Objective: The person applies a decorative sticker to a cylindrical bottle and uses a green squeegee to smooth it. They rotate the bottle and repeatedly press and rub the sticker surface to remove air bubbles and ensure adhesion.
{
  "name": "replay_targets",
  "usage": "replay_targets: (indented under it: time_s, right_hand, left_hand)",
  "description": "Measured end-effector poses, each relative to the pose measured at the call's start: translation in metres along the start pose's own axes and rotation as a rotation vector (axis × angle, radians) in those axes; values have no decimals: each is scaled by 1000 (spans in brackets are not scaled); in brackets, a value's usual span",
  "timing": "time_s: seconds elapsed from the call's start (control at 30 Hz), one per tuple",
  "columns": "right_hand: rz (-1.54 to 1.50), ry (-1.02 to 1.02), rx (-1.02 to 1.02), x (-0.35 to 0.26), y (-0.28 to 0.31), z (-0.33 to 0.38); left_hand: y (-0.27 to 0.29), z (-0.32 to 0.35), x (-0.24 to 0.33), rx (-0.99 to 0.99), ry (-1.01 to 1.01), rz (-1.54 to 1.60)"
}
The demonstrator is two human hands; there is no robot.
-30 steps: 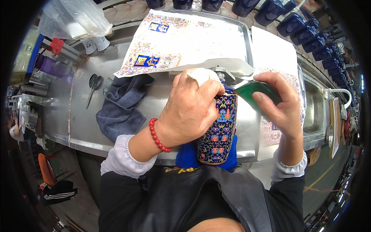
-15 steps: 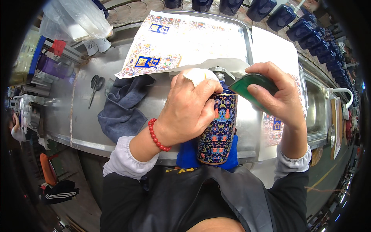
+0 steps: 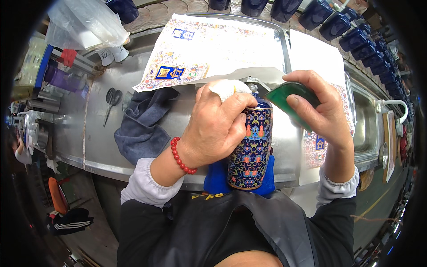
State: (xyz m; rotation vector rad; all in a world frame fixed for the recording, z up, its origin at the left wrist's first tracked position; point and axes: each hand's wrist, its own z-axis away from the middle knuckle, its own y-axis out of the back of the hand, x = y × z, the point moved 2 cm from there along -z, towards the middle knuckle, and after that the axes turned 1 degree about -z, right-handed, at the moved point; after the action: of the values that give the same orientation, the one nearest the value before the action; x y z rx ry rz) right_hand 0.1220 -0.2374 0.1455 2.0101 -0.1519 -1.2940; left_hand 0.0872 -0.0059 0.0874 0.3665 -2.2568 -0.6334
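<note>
A dark blue bottle [image 3: 251,149] covered in a colourful floral pattern leans toward me at the counter's front edge, a blue cloth [image 3: 215,177] beneath it. My left hand [image 3: 218,120], with a red bead bracelet, is closed around a crumpled white cloth [image 3: 229,88]; its fingers rest against the bottle's upper left side. Between the thumb and fingers of my right hand [image 3: 322,104] is a green scraper [image 3: 296,104], its edge close to the bottle's shoulder. Whether that edge touches the glass, I cannot tell. The bottle's neck sits at a metal fitting [image 3: 257,82].
Patterned transfer sheets [image 3: 213,49] lie behind the bottle, and another sheet [image 3: 315,147] is at the right. A dark blue-grey cloth [image 3: 144,124] and black scissors [image 3: 111,104] are on the left. Plain blue bottles [image 3: 336,26] line a belt along the back; a sink [image 3: 364,120] is far right.
The scraper's tip has shifted slightly up and right at the bottle's shoulder. Along the back, the row of plain blue bottles has moved left. My left hand has barely moved.
</note>
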Motion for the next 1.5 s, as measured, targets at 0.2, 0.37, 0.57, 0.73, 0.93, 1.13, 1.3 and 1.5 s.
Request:
replay_targets:
  time_s: [0.2, 0.37, 0.57, 0.73, 0.93, 1.13, 1.3, 1.5]
  right_hand:
    - [50, 43, 28, 4, -5, 5]
    - [7, 110, 26, 12, -11, 4]
    - [-62, 25, -70, 15, -32, -2]
    - [-136, -50, -55, 19, -41, -7]
    - [-150, -102, -67, 22, -45, -8]
    - [-163, -128, -51, 21, -48, -8]
    - [-160, -91, -27, 25, -51, -6]
    - [-331, -179, -48, 32, -44, 0]
  left_hand:
    - [1, 8, 0, -3, -101, -145]
    - [2, 14, 1, -11, -163, -221]
    - [5, 15, -3, 17, -113, -91]
    - [-2, 24, -10, 108, 214, 187]
    - [-10, 28, -11, 112, 228, 238]
    - [-9, 27, -12, 106, 232, 230]
    - [-10, 27, -11, 116, 235, 233]
    - [-5, 13, -10, 123, 201, 238]
